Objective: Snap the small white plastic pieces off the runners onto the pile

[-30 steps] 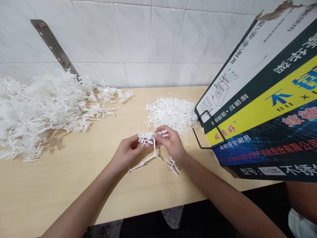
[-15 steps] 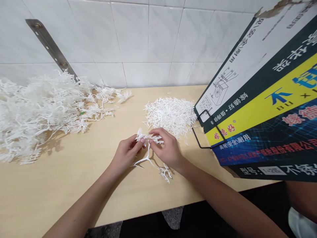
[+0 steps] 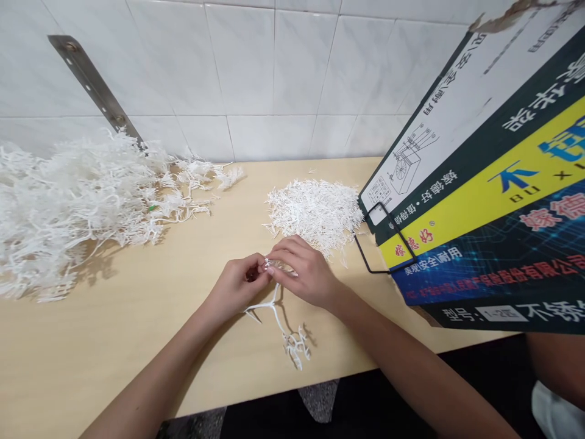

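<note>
A white branched plastic piece (image 3: 273, 305) hangs between my hands over the table, its forked lower end reaching toward the front edge. My left hand (image 3: 240, 280) pinches its upper part between thumb and fingers. From the right, my right hand (image 3: 301, 271) closes on the same upper part, its fingertips meeting those of my left hand and covering much of the piece. Just beyond my right hand lies a heap of small white slivers (image 3: 315, 213). A large tangle of white branched pieces (image 3: 77, 195) covers the left of the table.
A big printed cardboard box (image 3: 457, 201) leans over the right side of the wooden table (image 3: 219, 372), with a black wire loop (image 3: 365, 259) at its lower corner. At the back is a tiled wall with a metal bracket (image 3: 94, 85). A person's arm shows at lower right.
My hands have come closer together, and my right hand has shifted left over the piece. The dangling branch end has swung down and slightly left.
</note>
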{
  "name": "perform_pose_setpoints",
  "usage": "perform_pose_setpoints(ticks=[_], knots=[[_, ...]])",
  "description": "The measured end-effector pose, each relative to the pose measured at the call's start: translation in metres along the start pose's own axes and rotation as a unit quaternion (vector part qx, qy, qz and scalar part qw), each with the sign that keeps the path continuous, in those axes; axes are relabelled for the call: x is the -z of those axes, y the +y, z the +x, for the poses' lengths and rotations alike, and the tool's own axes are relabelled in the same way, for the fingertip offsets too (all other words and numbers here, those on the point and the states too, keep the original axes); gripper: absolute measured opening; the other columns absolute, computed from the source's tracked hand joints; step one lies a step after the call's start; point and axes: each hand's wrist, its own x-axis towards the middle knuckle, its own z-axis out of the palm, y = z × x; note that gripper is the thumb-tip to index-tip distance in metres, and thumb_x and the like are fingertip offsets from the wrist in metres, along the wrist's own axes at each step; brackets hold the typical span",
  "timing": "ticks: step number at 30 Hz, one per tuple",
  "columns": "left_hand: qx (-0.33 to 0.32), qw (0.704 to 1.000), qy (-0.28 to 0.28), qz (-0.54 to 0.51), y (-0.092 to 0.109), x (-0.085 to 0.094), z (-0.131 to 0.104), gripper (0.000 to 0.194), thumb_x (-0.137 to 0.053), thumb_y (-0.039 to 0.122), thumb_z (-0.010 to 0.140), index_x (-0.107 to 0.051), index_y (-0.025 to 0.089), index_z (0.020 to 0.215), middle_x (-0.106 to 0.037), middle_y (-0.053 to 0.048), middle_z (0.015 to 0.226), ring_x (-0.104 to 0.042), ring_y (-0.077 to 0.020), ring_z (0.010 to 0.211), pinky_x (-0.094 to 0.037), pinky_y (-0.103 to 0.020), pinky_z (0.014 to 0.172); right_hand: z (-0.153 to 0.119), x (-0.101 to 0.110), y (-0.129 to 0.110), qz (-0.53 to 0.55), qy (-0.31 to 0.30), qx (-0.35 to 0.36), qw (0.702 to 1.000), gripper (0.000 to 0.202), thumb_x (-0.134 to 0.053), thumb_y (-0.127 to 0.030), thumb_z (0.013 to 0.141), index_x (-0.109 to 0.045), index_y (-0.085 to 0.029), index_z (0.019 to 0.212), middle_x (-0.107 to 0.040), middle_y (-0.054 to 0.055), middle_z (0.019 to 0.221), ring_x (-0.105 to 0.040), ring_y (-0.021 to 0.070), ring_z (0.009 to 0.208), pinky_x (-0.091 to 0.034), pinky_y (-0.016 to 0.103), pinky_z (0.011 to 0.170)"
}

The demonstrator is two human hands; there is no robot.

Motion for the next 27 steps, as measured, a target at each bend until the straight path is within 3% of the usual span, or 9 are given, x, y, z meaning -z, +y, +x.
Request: perform_pose_setpoints(ticks=[7, 12, 17, 20, 24, 27], knots=[[-0.090, 0.990, 0.051, 0.091, 0.000, -0.004, -0.004, 0.025, -0.052, 0.035, 0.100, -0.069, 0.018, 0.093, -0.061, 0.001, 0.070, -0.049, -0.0116, 0.059, -0.038, -0.024, 0.059, -0.002, -0.007, 0.002, 0.079, 0.006, -0.110, 0.991, 0.015, -0.061, -0.029, 0.099, -0.071, -0.021, 0.091, -0.074, 0.003, 0.087, -0.065, 0.0164, 0.079, -0.048, 0.030, 0.075], [-0.093, 0.986, 0.032, 0.133, 0.000, -0.001, -0.004, 0.024, -0.048, 0.030, 0.101, -0.069, 0.019, 0.095, -0.063, 0.000, 0.073, -0.052, -0.0132, 0.062, -0.038, -0.025, 0.062, 0.000, -0.001, 0.000, 0.074, -0.010, -0.149, 0.986, 0.021, -0.057, -0.029, 0.100, -0.064, -0.020, 0.082, -0.068, 0.001, 0.079, -0.058, 0.0144, 0.070, -0.040, 0.028, 0.069], [-0.079, 0.990, -0.013, 0.118, 0.004, 0.004, -0.001, 0.022, -0.049, 0.025, 0.095, -0.065, 0.018, 0.082, -0.059, 0.001, 0.068, -0.050, -0.0127, 0.060, -0.038, -0.025, 0.061, 0.000, 0.002, 0.002, 0.121, -0.032, -0.207, 0.970, 0.031, -0.054, -0.031, 0.098, -0.052, -0.020, 0.069, -0.053, -0.002, 0.066, -0.048, 0.0133, 0.064, -0.034, 0.028, 0.064], [-0.057, 0.994, -0.027, 0.085, 0.003, 0.005, 0.002, 0.019, -0.050, 0.020, 0.089, -0.068, 0.017, 0.083, -0.058, 0.002, 0.066, -0.049, -0.0123, 0.060, -0.037, -0.024, 0.059, 0.000, -0.005, 0.001, 0.239, -0.013, -0.280, 0.930, 0.038, -0.056, -0.041, 0.095, -0.047, -0.020, 0.064, -0.040, -0.004, 0.059, -0.038, 0.0119, 0.057, -0.030, 0.027, 0.057], [-0.073, 0.993, -0.021, 0.094, -0.001, 0.003, 0.005, 0.017, -0.049, 0.015, 0.084, -0.064, 0.017, 0.077, -0.058, 0.002, 0.068, -0.047, -0.0119, 0.061, -0.036, -0.024, 0.060, 0.004, -0.008, 0.006, 0.430, 0.020, -0.359, 0.828, 0.041, -0.063, -0.047, 0.087, -0.039, -0.023, 0.064, -0.027, -0.007, 0.056, -0.023, 0.0093, 0.048, -0.018, 0.025, 0.047], [-0.123, 0.980, -0.036, 0.154, -0.004, 0.002, 0.003, 0.014, -0.052, 0.013, 0.078, -0.057, 0.018, 0.067, -0.053, 0.002, 0.066, -0.042, -0.0111, 0.058, -0.032, -0.025, 0.059, 0.008, 0.001, 0.020, 0.510, 0.139, -0.349, 0.774, 0.044, -0.065, -0.046, 0.083, -0.032, -0.024, 0.064, -0.025, -0.008, 0.059, -0.019, 0.0082, 0.047, -0.019, 0.025, 0.045]])
